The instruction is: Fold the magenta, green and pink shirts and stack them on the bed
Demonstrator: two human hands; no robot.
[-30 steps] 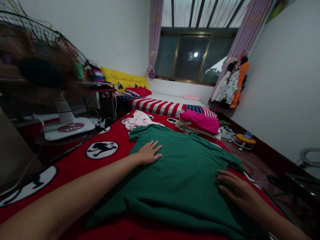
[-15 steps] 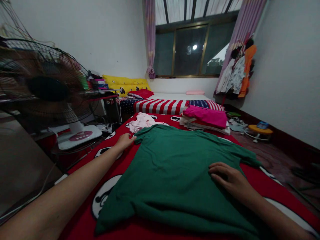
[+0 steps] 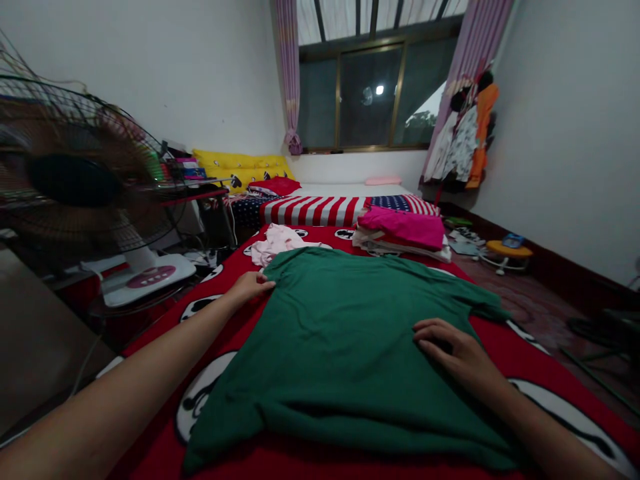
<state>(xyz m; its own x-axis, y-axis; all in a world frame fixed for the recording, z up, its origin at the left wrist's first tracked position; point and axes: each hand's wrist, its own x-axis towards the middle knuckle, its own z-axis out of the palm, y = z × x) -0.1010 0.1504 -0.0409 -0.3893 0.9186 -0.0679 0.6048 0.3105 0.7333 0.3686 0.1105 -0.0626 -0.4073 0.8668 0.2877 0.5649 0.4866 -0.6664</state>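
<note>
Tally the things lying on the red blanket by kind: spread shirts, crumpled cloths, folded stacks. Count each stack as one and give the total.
Spread green shirt: 1
Crumpled pink cloth: 1
Folded stack: 1
Total: 3

Green shirt (image 3: 345, 320) – matt, lightly creased cloth; red blanket (image 3: 500, 348) – matt fabric; fan base (image 3: 150, 277) – smooth plastic.

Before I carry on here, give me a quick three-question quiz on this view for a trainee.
1. True or false: the green shirt is rolled into a bundle.
2. Which is nearer the pale pink cloth, the left hand or the right hand?
3. Fill in: the top layer of the folded stack is ____.

Key:
1. False; it lies spread on the red bedding.
2. The left hand.
3. Bright pink.
</note>
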